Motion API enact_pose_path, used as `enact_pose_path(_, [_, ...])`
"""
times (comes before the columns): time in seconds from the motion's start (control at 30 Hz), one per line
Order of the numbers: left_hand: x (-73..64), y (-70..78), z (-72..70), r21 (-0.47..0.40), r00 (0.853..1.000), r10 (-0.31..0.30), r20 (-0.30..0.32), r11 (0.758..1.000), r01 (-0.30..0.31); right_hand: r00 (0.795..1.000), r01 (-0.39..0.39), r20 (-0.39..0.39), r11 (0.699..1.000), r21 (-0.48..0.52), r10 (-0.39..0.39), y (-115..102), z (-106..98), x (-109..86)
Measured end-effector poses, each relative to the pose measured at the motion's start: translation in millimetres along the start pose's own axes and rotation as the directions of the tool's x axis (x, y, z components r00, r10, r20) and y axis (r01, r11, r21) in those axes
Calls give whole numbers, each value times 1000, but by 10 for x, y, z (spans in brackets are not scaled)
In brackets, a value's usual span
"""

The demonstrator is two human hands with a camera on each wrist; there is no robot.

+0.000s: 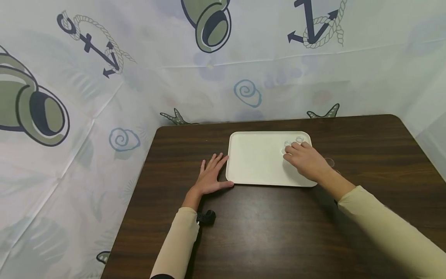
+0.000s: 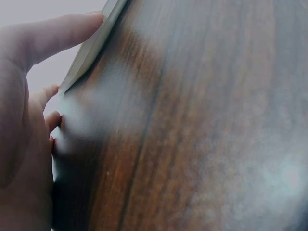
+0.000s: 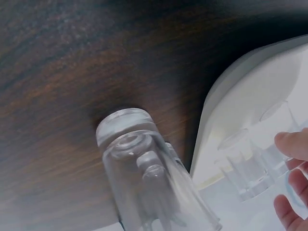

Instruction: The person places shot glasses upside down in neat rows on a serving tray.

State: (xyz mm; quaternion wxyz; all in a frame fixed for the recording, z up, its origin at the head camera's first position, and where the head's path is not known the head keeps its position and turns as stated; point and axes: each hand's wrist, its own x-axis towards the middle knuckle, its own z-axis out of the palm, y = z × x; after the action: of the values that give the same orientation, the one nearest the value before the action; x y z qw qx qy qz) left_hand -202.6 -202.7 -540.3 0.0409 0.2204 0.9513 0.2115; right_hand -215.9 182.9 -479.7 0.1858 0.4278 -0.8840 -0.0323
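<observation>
My left hand (image 1: 210, 180) rests at the near left corner of a white tray (image 1: 258, 159). Its thumb and fingers are spread and touch the rim, as the left wrist view (image 2: 21, 106) also shows. Over the tray's right part, my right hand (image 1: 306, 161) has its fingers curled down around a small clear glass (image 1: 283, 152), mostly covered by them. Two more clear glasses (image 3: 240, 163) stand beside those fingers on the tray. In the right wrist view only the fingertips (image 3: 293, 144) show, at the right edge.
A larger-looking clear glass (image 3: 149, 178) stands on the table just right of the tray, with another one partly hidden behind it. The dark wood table (image 1: 265, 232) runs back to a patterned curtain (image 1: 209, 89).
</observation>
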Motion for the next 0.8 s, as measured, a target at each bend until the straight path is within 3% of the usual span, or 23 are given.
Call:
enact_pose_path(0.43, [-1,2,-2,-8,1000,-5,4,1000,5,1000,5,-7,998,-62,-6,3,27,71])
enact_pose_path(0.8, [9,21,-11,-8,1000,-8,9,1000,8,1000,-8,-2,1000,-24,8,34,33,32])
